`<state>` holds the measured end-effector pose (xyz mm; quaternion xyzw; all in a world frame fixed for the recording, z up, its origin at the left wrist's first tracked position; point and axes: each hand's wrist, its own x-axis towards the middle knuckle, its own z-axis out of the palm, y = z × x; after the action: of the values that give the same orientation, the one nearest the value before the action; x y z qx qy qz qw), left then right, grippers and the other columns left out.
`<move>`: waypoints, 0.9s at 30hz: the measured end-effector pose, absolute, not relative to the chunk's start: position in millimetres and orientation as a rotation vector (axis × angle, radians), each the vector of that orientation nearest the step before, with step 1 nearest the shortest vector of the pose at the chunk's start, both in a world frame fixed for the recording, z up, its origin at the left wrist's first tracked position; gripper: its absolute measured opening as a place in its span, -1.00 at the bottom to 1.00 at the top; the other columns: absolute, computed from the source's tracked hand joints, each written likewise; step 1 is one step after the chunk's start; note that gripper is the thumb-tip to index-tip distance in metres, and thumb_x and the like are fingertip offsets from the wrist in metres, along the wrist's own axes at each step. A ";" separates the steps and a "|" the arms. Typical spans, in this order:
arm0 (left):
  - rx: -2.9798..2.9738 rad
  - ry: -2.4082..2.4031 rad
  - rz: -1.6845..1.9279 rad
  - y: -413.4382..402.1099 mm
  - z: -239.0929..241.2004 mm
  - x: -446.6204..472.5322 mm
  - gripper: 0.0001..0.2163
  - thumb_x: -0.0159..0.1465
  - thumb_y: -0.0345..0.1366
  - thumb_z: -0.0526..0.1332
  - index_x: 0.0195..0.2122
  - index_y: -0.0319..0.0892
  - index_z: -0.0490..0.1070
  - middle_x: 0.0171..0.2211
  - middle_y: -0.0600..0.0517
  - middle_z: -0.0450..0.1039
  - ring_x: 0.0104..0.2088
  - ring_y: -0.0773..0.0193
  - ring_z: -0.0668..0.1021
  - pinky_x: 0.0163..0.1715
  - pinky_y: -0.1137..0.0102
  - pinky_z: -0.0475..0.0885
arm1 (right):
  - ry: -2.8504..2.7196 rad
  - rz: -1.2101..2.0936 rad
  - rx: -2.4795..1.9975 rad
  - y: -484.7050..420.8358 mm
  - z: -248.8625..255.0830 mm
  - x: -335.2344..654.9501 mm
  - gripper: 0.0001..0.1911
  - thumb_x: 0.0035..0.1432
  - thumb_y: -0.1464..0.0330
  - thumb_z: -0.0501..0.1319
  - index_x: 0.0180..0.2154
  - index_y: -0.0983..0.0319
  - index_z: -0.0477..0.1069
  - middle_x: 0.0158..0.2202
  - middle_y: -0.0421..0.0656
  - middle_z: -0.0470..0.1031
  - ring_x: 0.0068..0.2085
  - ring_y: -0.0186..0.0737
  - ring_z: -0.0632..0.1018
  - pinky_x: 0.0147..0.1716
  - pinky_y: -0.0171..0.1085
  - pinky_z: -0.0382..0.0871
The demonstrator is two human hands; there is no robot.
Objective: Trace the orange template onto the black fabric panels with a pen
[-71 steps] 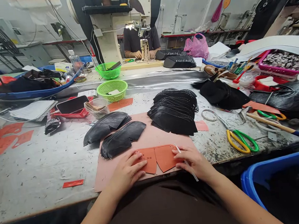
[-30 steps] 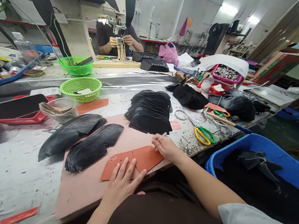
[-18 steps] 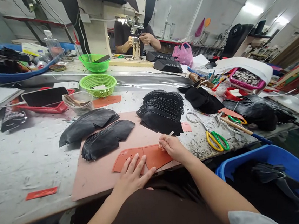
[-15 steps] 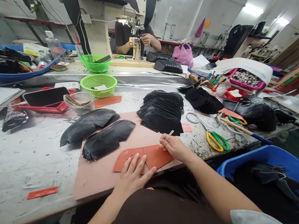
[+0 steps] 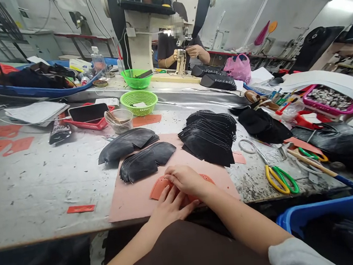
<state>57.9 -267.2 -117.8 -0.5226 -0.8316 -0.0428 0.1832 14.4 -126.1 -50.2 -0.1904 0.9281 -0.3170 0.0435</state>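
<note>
An orange cut-out template [image 5: 156, 189] lies on a pink mat [image 5: 130, 203] at the near edge of the worktable. My left hand [image 5: 171, 206] rests flat on the template with its fingers spread, pressing it down. My right hand [image 5: 185, 179] reaches across over the template's left half, fingers pinched together; the thin white stick it held a moment ago is hidden under the hand. Two fanned stacks of black cut pieces [image 5: 146, 162] [image 5: 126, 142] lie just beyond the template, and a larger stack [image 5: 209, 135] lies to the right.
Yellow-and-green scissors [image 5: 280, 176] and a wooden-handled tool [image 5: 317, 164] lie to the right. A blue bin [image 5: 328, 213] stands below the table's right end. Further back are a green basket [image 5: 139, 100], a clear bowl [image 5: 119, 119], a phone on a red tray [image 5: 89, 114], and a person [image 5: 184, 50] at a sewing machine.
My right hand has moved from the template's right end to its left half, crossing above my left hand. The view has swung back to the left. My left hand stays on the template.
</note>
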 end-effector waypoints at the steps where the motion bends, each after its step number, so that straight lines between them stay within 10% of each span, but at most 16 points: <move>1: -1.440 -2.372 -0.128 -266.0 -117.7 60.0 -0.37 0.21 0.01 0.14 0.25 0.20 -0.15 0.10 -0.10 0.22 0.13 -0.13 0.19 0.04 0.05 0.16 | 2.825 -0.967 -0.575 -125.3 -49.6 14.1 -0.80 0.24 0.37 0.05 -0.35 0.24 0.41 -0.39 -0.14 0.48 -0.33 -0.26 0.46 -0.31 -0.34 0.29; 8: -1.330 -2.491 -0.244 -257.2 -116.4 70.9 -0.48 0.24 -0.18 0.18 0.18 0.29 0.02 0.06 -0.02 0.27 0.11 -0.05 0.23 0.09 0.02 0.07 | 2.798 -1.075 -0.634 -130.9 -56.0 18.7 -0.80 0.24 0.40 0.03 -0.35 0.23 0.41 -0.36 -0.14 0.49 -0.32 -0.25 0.47 -0.30 -0.32 0.31; 27: -1.381 -2.132 -0.062 -271.5 -107.1 54.5 -0.41 0.19 0.22 -0.04 0.21 0.15 0.04 0.05 -0.12 0.31 0.07 0.00 0.31 0.11 0.15 -0.07 | 2.773 -1.024 -0.191 -41.4 -50.7 52.3 -0.81 -0.09 0.50 0.23 -0.50 0.21 0.20 -0.50 -0.29 0.32 -0.43 -0.30 0.35 -0.41 -0.35 0.20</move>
<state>54.5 -271.5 -107.1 -0.5191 -0.8015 -0.0231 0.2961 52.3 -41.4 -50.7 -0.0643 0.9324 -0.3442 0.0895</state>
